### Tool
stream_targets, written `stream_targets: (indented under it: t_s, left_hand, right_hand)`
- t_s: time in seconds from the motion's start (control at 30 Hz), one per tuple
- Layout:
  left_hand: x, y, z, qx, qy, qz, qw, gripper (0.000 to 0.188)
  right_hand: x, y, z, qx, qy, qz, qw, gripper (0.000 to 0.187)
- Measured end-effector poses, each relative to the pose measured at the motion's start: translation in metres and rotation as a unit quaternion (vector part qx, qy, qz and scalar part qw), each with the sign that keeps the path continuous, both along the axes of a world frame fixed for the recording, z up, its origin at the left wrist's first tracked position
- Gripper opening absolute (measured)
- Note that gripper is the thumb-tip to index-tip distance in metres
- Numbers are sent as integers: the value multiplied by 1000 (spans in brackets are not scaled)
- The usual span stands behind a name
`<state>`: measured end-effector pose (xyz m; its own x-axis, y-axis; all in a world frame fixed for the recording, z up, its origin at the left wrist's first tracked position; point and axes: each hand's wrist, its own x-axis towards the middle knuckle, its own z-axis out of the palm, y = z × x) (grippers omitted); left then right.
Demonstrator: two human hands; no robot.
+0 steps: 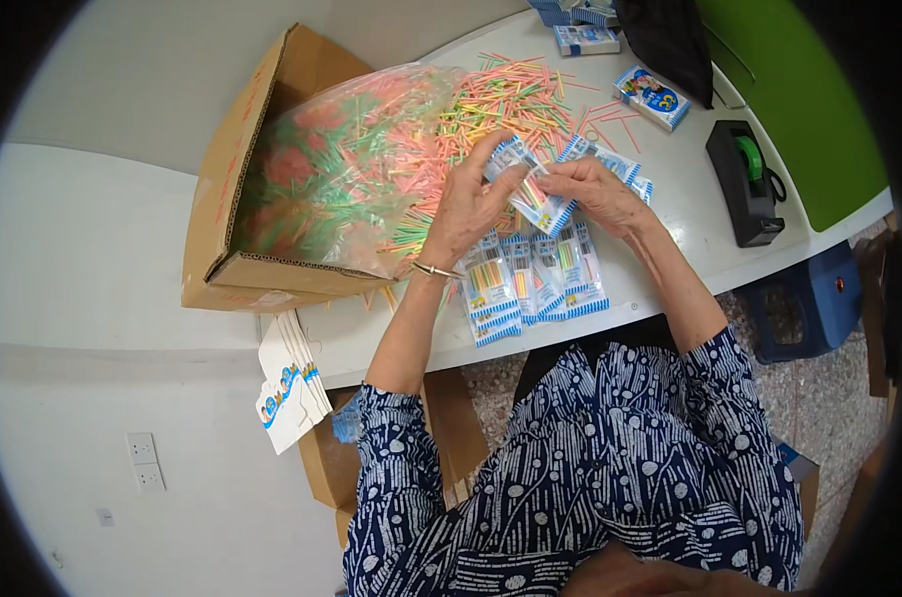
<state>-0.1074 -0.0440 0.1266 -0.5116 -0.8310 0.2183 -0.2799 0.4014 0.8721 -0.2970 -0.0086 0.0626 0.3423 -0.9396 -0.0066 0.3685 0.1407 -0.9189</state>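
Both of my hands grip one small clear packet (542, 211) with blue-striped ends and a few coloured sticks inside. My left hand (468, 207) is closed on its upper left side. At its right side, the thumb and fingers of my right hand (595, 191) pinch it; part of the packet is hidden by the fingers. More striped packets (587, 149) lie just beyond and beside my right hand. Nearer me, several filled packets (491, 284) overlap on the white table. Behind my left hand spreads a loose pile of pink, green and yellow sticks (518, 104).
A cardboard box (215, 189) lies open at the left, a clear bag (356, 149) of sticks spilling from it. To the right stand a black tape dispenser (741, 189) and a small blue-and-white box (652, 98). Folded white cartons (290, 383) hang by the table's left edge.
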Motion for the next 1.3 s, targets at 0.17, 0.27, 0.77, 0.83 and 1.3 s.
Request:
stream_targets:
  t_s: [0.17,0.27,0.77,0.83,1.3]
  left_hand:
    - [5,1,6,26,56,-13,998,38]
    - [1,6,6,1,92,-23,996,38]
    - [62,51,-2,174,-5,7,985,34]
    - [76,59,-23,130,-35,20,991,36]
    - [66,129,-64,-26,-199,279,939,39]
  right_hand:
    - [10,5,12,-48,2,-12,999,29]
    - [9,10,25,-39,99,3,994,21]
    - [-11,52,21,-107,291,-83,947,33]
    - [-21,66,16,-109,364,-137,915,32]
    - [26,89,-18,-191,499,-267,802,50]
